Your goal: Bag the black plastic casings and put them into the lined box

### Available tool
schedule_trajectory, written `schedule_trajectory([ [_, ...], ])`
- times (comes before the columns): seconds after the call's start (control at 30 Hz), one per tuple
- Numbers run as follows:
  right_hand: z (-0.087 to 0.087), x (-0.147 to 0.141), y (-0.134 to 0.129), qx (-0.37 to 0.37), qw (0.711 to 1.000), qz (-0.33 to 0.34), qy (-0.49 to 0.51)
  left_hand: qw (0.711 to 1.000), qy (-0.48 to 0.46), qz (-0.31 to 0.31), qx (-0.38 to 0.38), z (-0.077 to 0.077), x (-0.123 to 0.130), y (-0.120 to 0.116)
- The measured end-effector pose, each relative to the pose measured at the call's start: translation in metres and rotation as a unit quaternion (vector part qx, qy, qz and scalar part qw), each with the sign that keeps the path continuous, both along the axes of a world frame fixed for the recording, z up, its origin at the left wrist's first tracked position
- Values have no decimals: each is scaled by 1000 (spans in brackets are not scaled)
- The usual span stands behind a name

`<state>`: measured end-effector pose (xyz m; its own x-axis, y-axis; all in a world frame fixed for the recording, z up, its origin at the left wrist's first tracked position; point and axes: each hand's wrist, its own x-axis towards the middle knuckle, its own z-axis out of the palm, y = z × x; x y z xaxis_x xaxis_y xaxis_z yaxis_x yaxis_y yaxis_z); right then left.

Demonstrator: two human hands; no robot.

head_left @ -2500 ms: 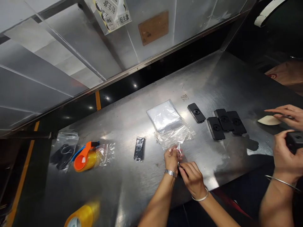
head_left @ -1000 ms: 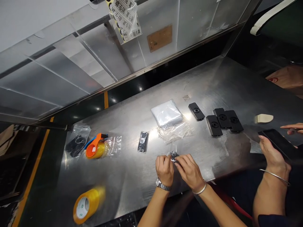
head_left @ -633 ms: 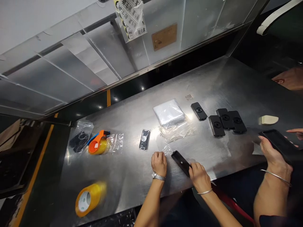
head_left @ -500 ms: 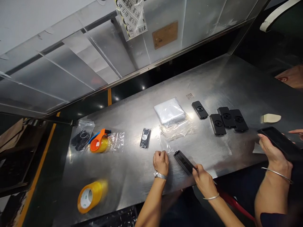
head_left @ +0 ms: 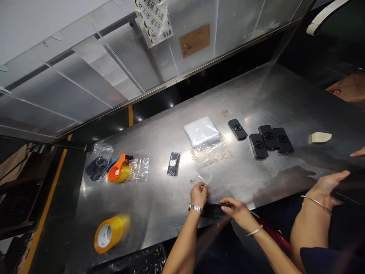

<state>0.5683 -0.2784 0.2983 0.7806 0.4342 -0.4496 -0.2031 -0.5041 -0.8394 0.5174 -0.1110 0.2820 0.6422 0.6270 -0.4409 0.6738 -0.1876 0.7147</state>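
**Black case right at the bench's near edge**
The right hand (head_left: 238, 211) lay on a black case (head_left: 216, 210), clamped or not I couldn't tell, and a slip could drop it off the steel bench (head_left: 288, 95); the left hand (head_left: 199, 194), apart, pinched clear plastic film (head_left: 204, 179).

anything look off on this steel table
One black flat device lies right at the front edge of the steel table, under the right hand. It seems to jut past the edge, unlike the other black devices, which lie well inside.
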Motion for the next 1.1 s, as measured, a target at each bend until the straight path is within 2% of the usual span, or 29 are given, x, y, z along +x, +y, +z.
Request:
schedule_trajectory([
  [0.1,-11,10,24,42,996,-49,63,1000,-2,0,-15,-5,-2,-7],
  [0.2,-18,11,41,80,985,-111,107,999,-4,44,9,-9,-5,-11],
  [0.33,-22,-14,49,121,974,-142,132,993,1,116,35,-11,-4,-12],
  [0.43,-26,-41,51,116,974,-138,140,990,4,131,43,-11,0,-14],
  [0.6,-26,-59,45,96,975,-128,155,993,2,92,68,1,5,-15],
  [0.8,-1,-59,2,99,982,-86,135,989,-17,18,148,17,4,-9],
  [0.93,12,-62,-19,69,992,-48,95,985,-30,-35,167,19,4,-10],
  [1.1,11,-61,-22,21,998,-18,58,984,-36,-60,167,14,3,-16],
])
